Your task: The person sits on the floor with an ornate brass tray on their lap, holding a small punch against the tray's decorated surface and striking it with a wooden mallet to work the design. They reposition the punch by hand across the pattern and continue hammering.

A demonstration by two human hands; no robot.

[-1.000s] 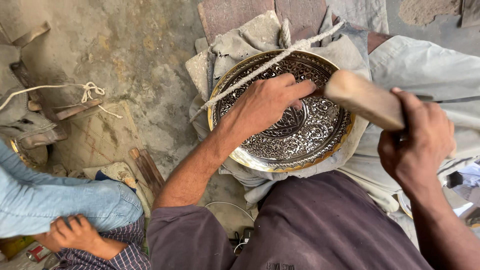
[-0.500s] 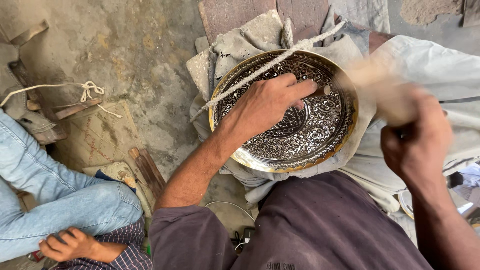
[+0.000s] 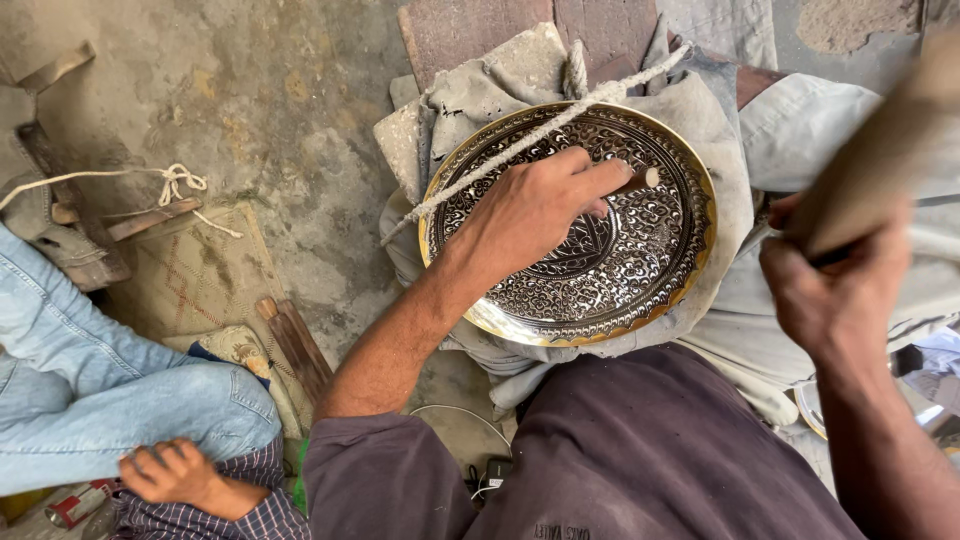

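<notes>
Under my left hand's fingers (image 3: 590, 180) sits the engraved plate (image 3: 640, 260), the fingers closed around a punch (image 3: 640, 180) set on it; my right hand (image 3: 835, 290) grips a raised mallet (image 3: 880, 170). Best strike squarely, punch steady.

woven mat (image 3: 190, 270) – knotted cord (image 3: 170, 183) | grey cloths (image 3: 470, 110) – concrete floor (image 3: 270, 90)
</notes>
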